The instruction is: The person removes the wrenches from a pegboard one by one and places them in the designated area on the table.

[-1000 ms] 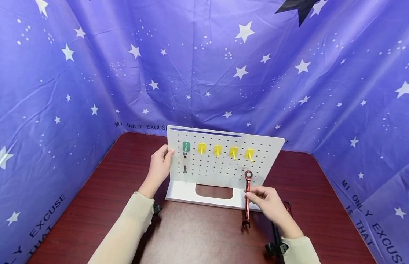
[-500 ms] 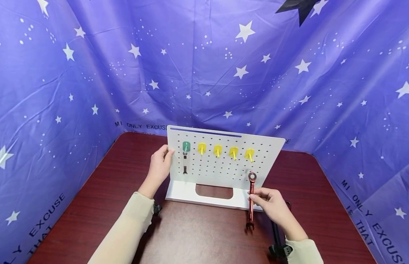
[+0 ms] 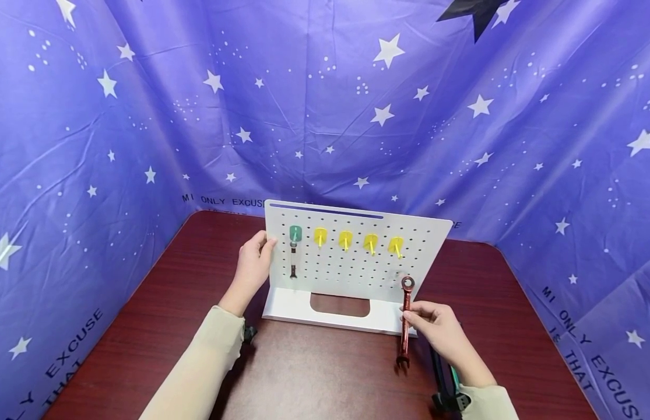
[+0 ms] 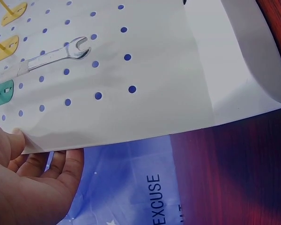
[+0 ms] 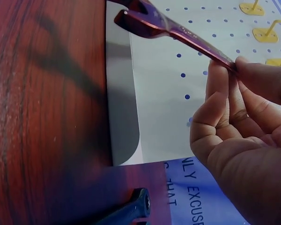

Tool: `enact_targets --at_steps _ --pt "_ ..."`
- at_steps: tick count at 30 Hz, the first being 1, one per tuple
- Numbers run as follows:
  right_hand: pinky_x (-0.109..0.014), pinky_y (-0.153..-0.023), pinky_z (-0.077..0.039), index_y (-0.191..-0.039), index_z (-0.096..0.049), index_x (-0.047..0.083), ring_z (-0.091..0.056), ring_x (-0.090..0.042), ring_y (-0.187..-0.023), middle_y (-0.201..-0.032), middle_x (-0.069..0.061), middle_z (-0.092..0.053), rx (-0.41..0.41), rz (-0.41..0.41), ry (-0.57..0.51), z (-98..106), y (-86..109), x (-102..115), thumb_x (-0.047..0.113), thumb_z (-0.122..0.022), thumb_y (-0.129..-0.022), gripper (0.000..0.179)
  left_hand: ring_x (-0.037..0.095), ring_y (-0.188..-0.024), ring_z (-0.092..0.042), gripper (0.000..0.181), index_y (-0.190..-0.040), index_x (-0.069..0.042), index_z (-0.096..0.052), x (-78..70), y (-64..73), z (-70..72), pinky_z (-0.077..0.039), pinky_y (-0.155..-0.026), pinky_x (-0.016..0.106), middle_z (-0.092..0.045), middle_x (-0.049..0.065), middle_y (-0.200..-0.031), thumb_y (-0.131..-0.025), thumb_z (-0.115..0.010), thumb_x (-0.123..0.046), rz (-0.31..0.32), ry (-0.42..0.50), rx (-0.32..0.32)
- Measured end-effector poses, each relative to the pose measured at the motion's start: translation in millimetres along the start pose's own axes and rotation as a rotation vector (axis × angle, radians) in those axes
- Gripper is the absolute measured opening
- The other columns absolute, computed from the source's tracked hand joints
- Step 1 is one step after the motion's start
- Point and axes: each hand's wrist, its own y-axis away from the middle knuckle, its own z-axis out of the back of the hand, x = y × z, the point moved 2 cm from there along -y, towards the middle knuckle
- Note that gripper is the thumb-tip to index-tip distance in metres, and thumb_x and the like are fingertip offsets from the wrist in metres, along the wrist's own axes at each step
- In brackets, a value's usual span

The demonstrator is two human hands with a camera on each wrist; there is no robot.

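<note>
My left hand (image 3: pixel 253 265) grips the left edge of a white pegboard stand (image 3: pixel 351 274), thumb on the front face and fingers behind, as the left wrist view shows. A small silver wrench (image 4: pixel 51 57) hangs from the green hook (image 3: pixel 295 233) at the board's left. In my right hand (image 3: pixel 440 332), thumb and fingertips pinch a red metallic combination wrench (image 3: pixel 406 321) by the middle of its shaft. Its ring end points up and its open end (image 5: pixel 140 23) down, in front of the board's lower right corner, apart from the hooks.
Several yellow hooks (image 3: pixel 371 243) run in a row to the right of the green one, with nothing on them. A dark tool with a ring end (image 5: pixel 140 201) lies on the brown table (image 3: pixel 314 373) to the right of the stand. Purple star-printed cloth (image 3: pixel 304 116) surrounds the table.
My right hand has shifted right and slightly down with the red wrench, from beneath the rightmost yellow hook toward the board's right corner. My left hand and the pegboard stay put.
</note>
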Motion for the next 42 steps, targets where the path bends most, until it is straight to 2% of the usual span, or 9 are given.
enact_targets --at_steps 4,8,12,19,30,42 --pt "-0.027 -0.067 -0.053 -0.104 -0.072 -0.008 -0.066 -0.013 -0.074 -0.086 -0.008 -0.073 -0.013 0.022 -0.006 3 1.5 -1 0.006 -0.072 -0.095 0.017 0.029 -0.073 -0.062 0.011 -0.102 0.000 -0.067 -0.4 0.0 -0.2 -0.045 -0.060 0.035 -0.071 0.015 -0.089 -0.103 -0.060 -0.008 -0.002 0.007 0.004" --pt "-0.026 -0.065 -0.053 -0.103 -0.072 -0.008 -0.066 -0.012 -0.073 -0.085 -0.007 -0.073 -0.034 0.030 -0.009 7 3.6 -3 0.003 -0.072 -0.094 0.014 0.027 -0.072 -0.060 0.010 -0.101 0.000 -0.067 -1.6 0.8 0.3 -0.044 -0.060 0.034 -0.070 0.015 -0.088 -0.103 -0.060 -0.008 0.003 0.010 0.008" --pt "-0.025 -0.065 -0.053 -0.102 -0.072 -0.008 -0.066 -0.011 -0.072 -0.084 -0.006 -0.073 -0.056 -0.006 -0.001 11 7.0 -6 0.002 -0.072 -0.094 0.014 0.024 -0.069 -0.056 0.011 -0.099 0.000 -0.066 -1.8 1.3 0.8 -0.043 -0.058 0.033 -0.069 0.014 -0.085 -0.103 -0.060 -0.008 0.003 0.010 0.009" --pt "-0.028 -0.069 -0.054 -0.108 -0.071 -0.008 -0.066 -0.014 -0.074 -0.087 -0.007 -0.073 -0.062 -0.102 0.024 19 13.3 -10 0.009 -0.072 -0.096 0.021 0.024 -0.070 -0.057 0.011 -0.100 0.000 -0.066 -0.4 0.4 1.0 -0.043 -0.059 0.035 -0.071 0.014 -0.088 -0.104 -0.060 -0.009 -0.003 0.003 0.009" --pt "-0.027 -0.068 -0.056 -0.109 -0.070 -0.011 -0.067 -0.010 -0.075 -0.090 -0.011 -0.074 -0.093 -0.078 -0.002 32 22.1 -16 0.004 -0.071 -0.096 0.020 0.024 -0.068 -0.056 0.011 -0.101 0.000 -0.066 0.0 1.2 1.7 -0.042 -0.058 0.034 -0.070 0.014 -0.087 -0.104 -0.060 -0.009 -0.009 -0.003 0.008" --pt "-0.032 -0.070 -0.058 -0.114 -0.066 -0.017 -0.069 -0.012 -0.079 -0.092 -0.015 -0.073 -0.093 -0.115 -0.014 52 32.5 -26 0.003 -0.068 -0.098 0.026 0.025 -0.072 -0.060 0.010 -0.102 -0.001 -0.067 0.5 0.2 1.7 -0.045 -0.060 0.036 -0.071 0.014 -0.090 -0.103 -0.060 -0.008 -0.012 0.006 0.009"
